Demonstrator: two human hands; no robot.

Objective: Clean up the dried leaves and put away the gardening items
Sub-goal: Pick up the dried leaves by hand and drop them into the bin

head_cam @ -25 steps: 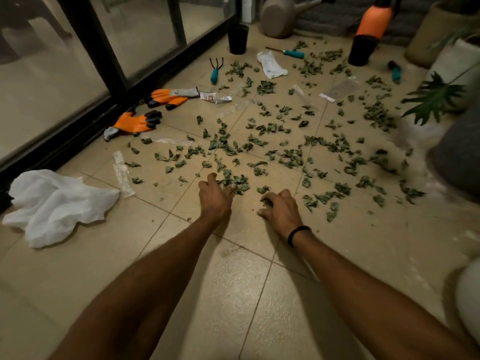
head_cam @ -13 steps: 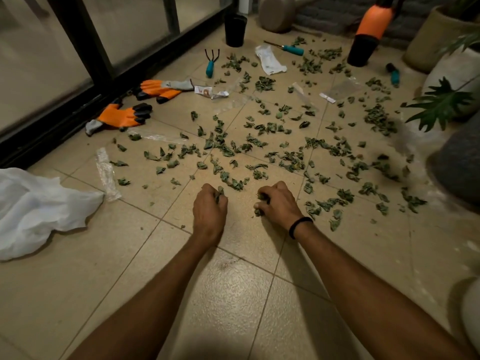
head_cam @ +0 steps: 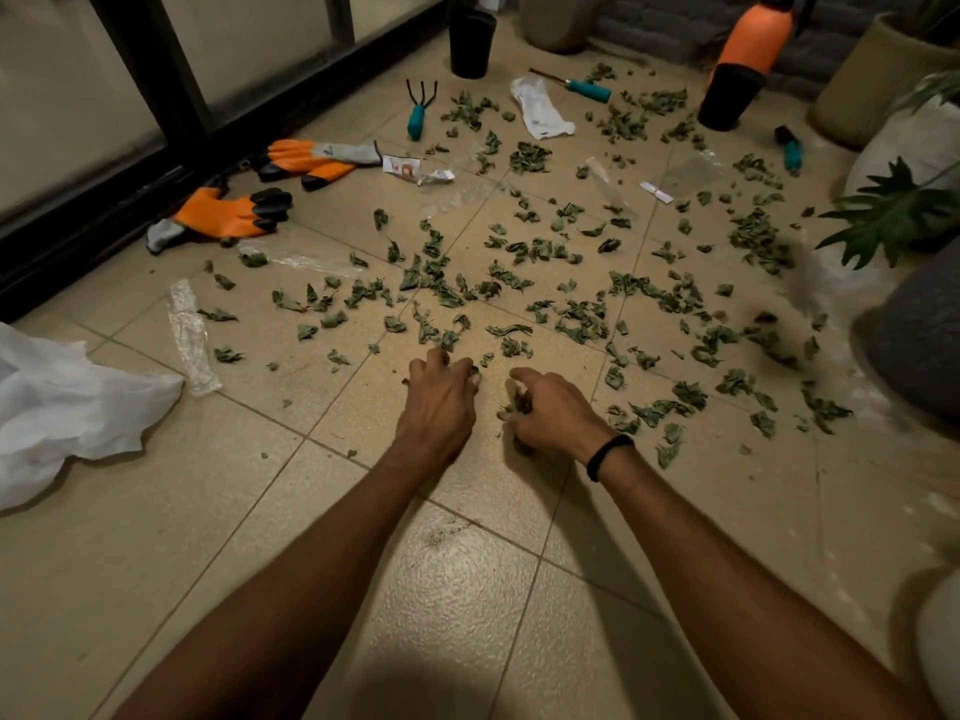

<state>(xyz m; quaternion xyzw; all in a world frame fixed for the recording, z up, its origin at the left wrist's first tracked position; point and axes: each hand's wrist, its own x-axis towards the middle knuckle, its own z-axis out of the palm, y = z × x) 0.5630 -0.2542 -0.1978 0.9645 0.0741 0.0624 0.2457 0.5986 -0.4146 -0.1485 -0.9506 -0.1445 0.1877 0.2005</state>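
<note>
Dried green leaves (head_cam: 576,319) lie scattered over the beige floor tiles. My left hand (head_cam: 439,402) is at the near edge of the scatter, its fingers curled round a few leaves. Beside it my right hand (head_cam: 550,413), with a black wristband, grips a small clump of leaves. Two orange gloves (head_cam: 228,215) (head_cam: 317,158) lie at the left by the door track. A teal hand rake (head_cam: 418,114), a teal-handled tool (head_cam: 584,88) and another teal tool (head_cam: 790,148) lie at the far side.
A white plastic bag (head_cam: 67,402) lies at the left. Clear wrappers (head_cam: 187,335) and paper scraps (head_cam: 540,109) are strewn about. Black pots (head_cam: 470,44), an orange sprayer (head_cam: 753,39) and potted plants (head_cam: 893,210) ring the far and right sides. Glass door at left.
Both hands closed over leaves at the near edge of the scatter and drew slightly back toward me. My view shifted a little to the right.
</note>
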